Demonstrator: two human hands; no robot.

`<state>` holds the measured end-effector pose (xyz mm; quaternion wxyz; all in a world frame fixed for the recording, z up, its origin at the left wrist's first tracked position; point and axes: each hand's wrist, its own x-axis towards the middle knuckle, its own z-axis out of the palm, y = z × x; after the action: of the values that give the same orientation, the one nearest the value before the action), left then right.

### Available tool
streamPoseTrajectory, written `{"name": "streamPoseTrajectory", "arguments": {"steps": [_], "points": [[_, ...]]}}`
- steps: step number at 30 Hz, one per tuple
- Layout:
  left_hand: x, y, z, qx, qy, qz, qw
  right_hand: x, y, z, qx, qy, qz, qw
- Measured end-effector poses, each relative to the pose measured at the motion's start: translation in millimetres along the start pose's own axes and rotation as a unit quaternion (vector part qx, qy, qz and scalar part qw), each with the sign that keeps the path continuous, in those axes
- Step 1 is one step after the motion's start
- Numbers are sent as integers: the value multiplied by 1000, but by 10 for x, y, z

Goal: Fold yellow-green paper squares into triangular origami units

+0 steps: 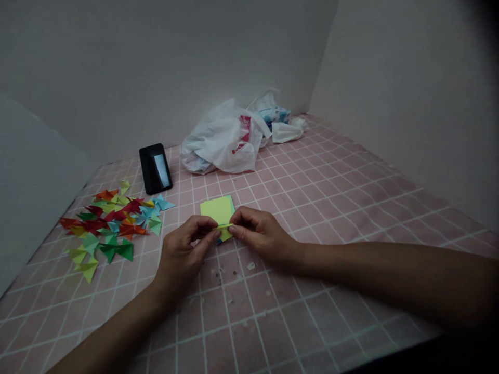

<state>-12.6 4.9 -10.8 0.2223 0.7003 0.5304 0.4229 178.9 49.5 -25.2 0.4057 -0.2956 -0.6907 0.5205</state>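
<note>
On the near half of the pink gridded tabletop, the head view shows the left hand and right hand close together. Their fingers are pinched on either end of a narrow strip of yellow-green paper, grasping it firmly. The strip crosses just in front of a small stack of square paper, smooth and matte, yellow-green on top with blue showing at its edge. Thin paper like this could crease crookedly or tear if the two hands pull unevenly, and a stray knuckle could shift the loose stack. To the left lies a scattered heap of sharp-cornered folded paper triangles in red, green, yellow and blue, easily knocked by a wrist. Near the far edge stand a glossy black case and a crumpled white plastic bag, thin and wrinkled.
</note>
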Motion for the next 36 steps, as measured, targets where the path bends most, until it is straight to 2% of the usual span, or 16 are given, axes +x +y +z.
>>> {"name": "streamPoseTrajectory", "arguments": {"steps": [4, 9, 20, 36], "points": [[6, 13, -11, 28, -13, 29, 999, -4, -1, -2, -14, 1, 0, 1000], [17, 16, -28, 60, -20, 26, 998, -9, -6, -4, -17, -2, -3, 1000], [21, -8, -28, 46, -39, 47, 997, -1, -14, -16, -30, -6, -5, 1000], [48, 10, -53, 117, -58, 60, 990, -2, -17, -8, -38, -8, 4, 999]]}}
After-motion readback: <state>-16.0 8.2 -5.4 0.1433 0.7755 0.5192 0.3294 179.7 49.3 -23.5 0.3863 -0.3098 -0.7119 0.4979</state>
